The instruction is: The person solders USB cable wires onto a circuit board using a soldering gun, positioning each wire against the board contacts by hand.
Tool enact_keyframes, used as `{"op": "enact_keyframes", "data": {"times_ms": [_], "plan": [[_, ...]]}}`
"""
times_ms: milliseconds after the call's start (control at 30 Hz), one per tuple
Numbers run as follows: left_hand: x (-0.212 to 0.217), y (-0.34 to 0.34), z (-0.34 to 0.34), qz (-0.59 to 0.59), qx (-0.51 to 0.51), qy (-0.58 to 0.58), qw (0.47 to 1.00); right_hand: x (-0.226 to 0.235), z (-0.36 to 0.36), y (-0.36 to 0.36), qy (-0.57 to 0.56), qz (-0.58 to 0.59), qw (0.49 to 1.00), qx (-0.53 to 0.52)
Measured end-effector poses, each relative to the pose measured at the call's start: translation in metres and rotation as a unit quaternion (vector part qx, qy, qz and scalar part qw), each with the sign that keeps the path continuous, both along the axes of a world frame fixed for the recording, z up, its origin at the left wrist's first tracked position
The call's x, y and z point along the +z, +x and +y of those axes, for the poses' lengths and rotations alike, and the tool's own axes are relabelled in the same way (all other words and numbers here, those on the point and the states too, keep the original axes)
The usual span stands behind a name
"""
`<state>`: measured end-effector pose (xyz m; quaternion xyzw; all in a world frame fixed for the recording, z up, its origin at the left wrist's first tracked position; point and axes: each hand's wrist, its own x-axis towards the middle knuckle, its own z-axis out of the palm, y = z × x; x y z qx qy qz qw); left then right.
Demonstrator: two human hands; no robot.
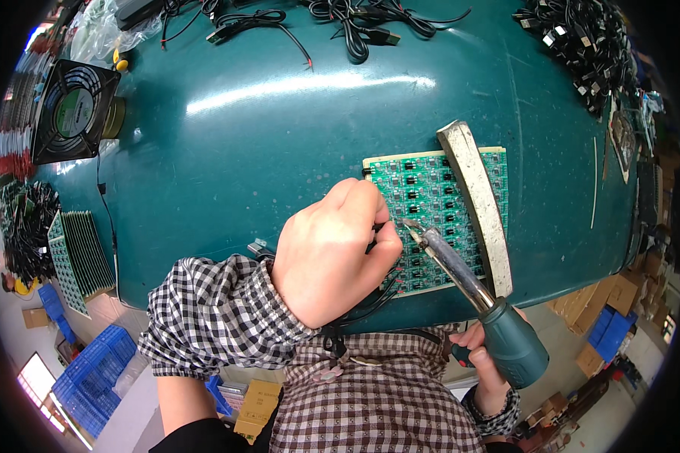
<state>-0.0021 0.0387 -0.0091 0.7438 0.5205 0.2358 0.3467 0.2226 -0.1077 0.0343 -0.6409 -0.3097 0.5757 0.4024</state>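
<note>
Green-handled, the soldering iron (472,289) points up and left over the circuit board (428,198), its long axis slanting from the right hand (489,368) — wrapped round it, partly hidden — to a tip (409,225) beside the left hand (336,253), thumb and forefinger pinching something mostly covered, hard to make out.

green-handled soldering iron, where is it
Right of centre in the head view: the green-handled soldering iron is in the right hand, its tip near the left hand.

Iron (480,300) above a board (429,190)
Right hand (486,365) grips the iron, left hand (331,253) a cable (371,243); a bar (479,198) crosses the board.
</note>
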Motion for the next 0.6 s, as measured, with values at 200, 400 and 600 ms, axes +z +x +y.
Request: {"op": "enact_keyframes", "data": {"times_ms": [200, 400, 600], "plan": [[0.0015, -0.0003, -0.0014, 0.006, 0.005, -0.002, 1.0, -0.0006, -0.0004, -0.0007, 0.003, -0.002, 1.0, 0.011], [0.0012, 0.0003, -0.0006, 0.006, 0.004, -0.001, 1.0, -0.0035, -0.0018, 0.0018, 0.018, -0.009, 1.0, 0.021], [0.0012, 0.0006, -0.0006, 0.011, 0.002, 0.0, 1.0, -0.0021, -0.0013, 0.0011, -0.003, -0.004, 1.0, 0.006]]}}
